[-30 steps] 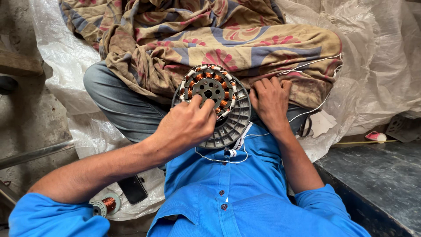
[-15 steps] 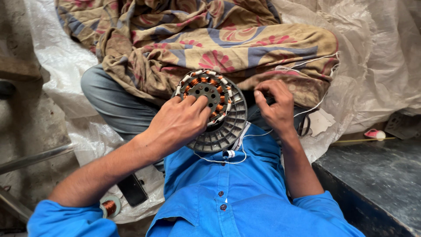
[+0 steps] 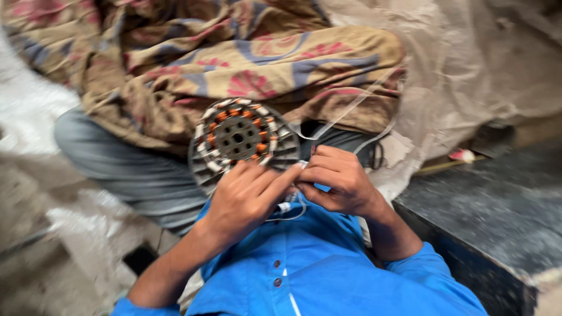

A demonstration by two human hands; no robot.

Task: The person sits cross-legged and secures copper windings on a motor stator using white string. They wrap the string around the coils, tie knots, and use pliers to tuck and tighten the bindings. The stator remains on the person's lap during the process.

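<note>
**Two hands at the lower edge of a round motor part**

Nearest to the camera was the blue shirt (image 3: pixel 328 263) of the person, with both forearms coming out of its sleeves. The left hand (image 3: pixel 249 196) lay on the lower edge of the round motor part (image 3: pixel 240 140), its fingers bent and narrow, the tips pressed against the rim. The right hand (image 3: pixel 339 181) was just beside it, touching it, with the fingers curled closely together around thin pale wires (image 3: pixel 290 208); the picture was blurred, so I cannot tell exactly how they pinched them. The motor part rested tilted on the lap, above the fingers, showing copper coils (image 3: pixel 234 114) in a ring. Beyond it lay a patterned cloth (image 3: pixel 234 52) over grey trousers (image 3: pixel 117 164). To the right stood a dark slab (image 3: pixel 486 216), and farther behind a plastic sheet (image 3: pixel 468 70).
</note>
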